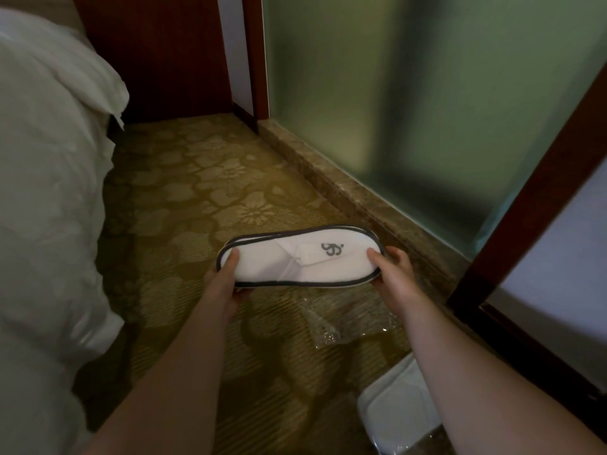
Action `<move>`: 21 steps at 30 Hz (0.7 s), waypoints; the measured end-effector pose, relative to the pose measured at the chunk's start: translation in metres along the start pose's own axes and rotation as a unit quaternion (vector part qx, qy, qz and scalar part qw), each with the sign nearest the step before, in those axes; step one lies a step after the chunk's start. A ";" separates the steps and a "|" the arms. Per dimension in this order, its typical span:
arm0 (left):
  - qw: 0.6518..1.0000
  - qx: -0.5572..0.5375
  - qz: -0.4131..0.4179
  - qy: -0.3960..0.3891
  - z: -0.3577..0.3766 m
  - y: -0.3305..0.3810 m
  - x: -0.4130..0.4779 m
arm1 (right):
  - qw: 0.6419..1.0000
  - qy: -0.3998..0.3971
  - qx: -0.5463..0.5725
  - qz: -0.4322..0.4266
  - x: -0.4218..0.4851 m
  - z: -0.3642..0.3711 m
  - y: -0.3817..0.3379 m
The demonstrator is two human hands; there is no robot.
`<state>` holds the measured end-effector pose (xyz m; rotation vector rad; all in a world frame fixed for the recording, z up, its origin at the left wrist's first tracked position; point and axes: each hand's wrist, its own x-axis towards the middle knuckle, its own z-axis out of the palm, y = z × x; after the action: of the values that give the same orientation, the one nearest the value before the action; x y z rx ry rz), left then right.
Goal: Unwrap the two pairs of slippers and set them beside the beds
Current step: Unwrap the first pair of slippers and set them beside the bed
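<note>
A flat pair of white slippers with dark trim and a grey logo is held level above the carpet, stacked one on the other. My left hand grips the heel end, thumb on top. My right hand grips the toe end the same way. Below them an empty clear plastic wrapper lies crumpled on the floor. A second white pair, still in clear plastic, lies on the carpet at the lower right, partly hidden by my right forearm.
A bed with a white duvet fills the left side. The patterned gold carpet runs between it and a stone sill under a frosted glass wall. Dark wood panelling stands at the far end; a wooden door frame stands on the right.
</note>
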<state>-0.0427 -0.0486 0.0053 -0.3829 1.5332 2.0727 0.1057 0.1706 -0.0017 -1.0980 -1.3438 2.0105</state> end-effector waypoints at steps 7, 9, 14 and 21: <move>1.000 -0.001 0.022 0.018 0.003 -0.002 -0.002 | 0.997 -0.004 0.064 0.049 0.004 0.003 -0.004; 0.999 0.002 0.018 0.031 0.001 -0.003 -0.002 | 0.998 -0.017 0.043 0.049 0.004 0.003 -0.005; 0.996 0.006 -0.008 0.086 -0.009 -0.003 0.009 | 0.998 -0.059 -0.010 0.026 0.004 0.010 -0.003; 0.997 -0.003 -0.070 0.023 -0.023 0.002 0.015 | 0.997 -0.044 -0.051 0.027 0.010 0.016 0.006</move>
<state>-0.0579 -0.0672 -0.0077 -0.5271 1.4835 1.9729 0.0875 0.1672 -0.0075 -1.1133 -1.4914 2.0699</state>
